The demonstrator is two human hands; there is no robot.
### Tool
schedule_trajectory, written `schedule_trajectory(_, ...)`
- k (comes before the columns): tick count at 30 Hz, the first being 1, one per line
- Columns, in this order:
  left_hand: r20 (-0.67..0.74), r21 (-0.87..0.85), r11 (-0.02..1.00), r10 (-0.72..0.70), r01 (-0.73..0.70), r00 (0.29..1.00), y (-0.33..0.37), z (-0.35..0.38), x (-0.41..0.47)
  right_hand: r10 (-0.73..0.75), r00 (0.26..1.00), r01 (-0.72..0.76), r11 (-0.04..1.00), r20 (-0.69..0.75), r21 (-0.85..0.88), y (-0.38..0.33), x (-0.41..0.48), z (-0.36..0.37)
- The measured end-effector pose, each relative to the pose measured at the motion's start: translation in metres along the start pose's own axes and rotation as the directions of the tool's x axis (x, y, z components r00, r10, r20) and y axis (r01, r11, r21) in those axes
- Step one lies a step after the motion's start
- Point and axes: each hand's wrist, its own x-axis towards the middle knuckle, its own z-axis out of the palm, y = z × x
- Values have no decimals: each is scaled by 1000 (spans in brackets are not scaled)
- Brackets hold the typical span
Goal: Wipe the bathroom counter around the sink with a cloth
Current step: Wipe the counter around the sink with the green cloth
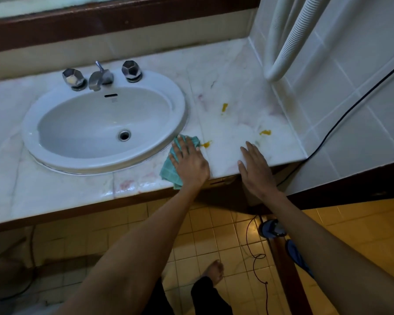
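The marble counter (237, 71) runs the width of your view, from the far left past the sink (55, 160) to the tiled wall (350, 110) on the right, and most of it looks unwiped to me. The stretch right of the basin carries the obvious work: three yellow smears — one (224, 107) toward the back, one (265, 132) near the wall, one (206, 144) just beside the cloth — plus faint pinkish marks. Another reddish patch (125, 184) sits on the front edge below the basin. The counter left of the sink and behind the taps (101, 76) shows no clear sign either way; I cannot tell whether it has been done.

So I judge you are early in the task, with the right-hand section, the front lip and the rim of the basin all left to cover.

Your left hand (189, 160) lies flat on the green cloth (168, 171), fingers spread and pressing down rather than curled around it. The cloth is on the counter against the sink's lower right rim, one corner hanging over the front edge. Your right hand (256, 167) rests palm down on bare marble near the front edge, fingers extended, holding nothing — it seems to be bracing you.

The nearest smear is just beyond your left fingertips, a sensible first target.
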Motion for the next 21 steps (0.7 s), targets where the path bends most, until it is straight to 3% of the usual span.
schedule_trajectory(3,44,-26,999,33,-32,998,32,8,23,-38,999,39,998,22,-47,5,-2,1)
schedule_trajectory(6,123,59,958,272,-281,954,39,18,20,-59,998,61,997,30,-50,8,-3,-1)
schedule_trajectory(9,270,148,776,565,-613,780,3,8,1,-81,996,82,996,29,-29,14,-2,-7)
schedule_trajectory(12,352,132,660,666,-740,657,-42,-22,6,-115,993,115,992,20,-44,24,-2,-16)
schedule_trajectory(14,324,167,688,639,-706,698,-49,-32,23,-108,994,108,993,-7,-53,30,-3,-22)
schedule_trajectory(18,182,206,900,350,-384,919,1,-9,42,-4,998,0,998,-61,-63,46,-6,-38)
schedule_trajectory(21,171,164,939,274,-302,946,49,14,33,76,994,-84,990,-76,-109,64,-7,-51)
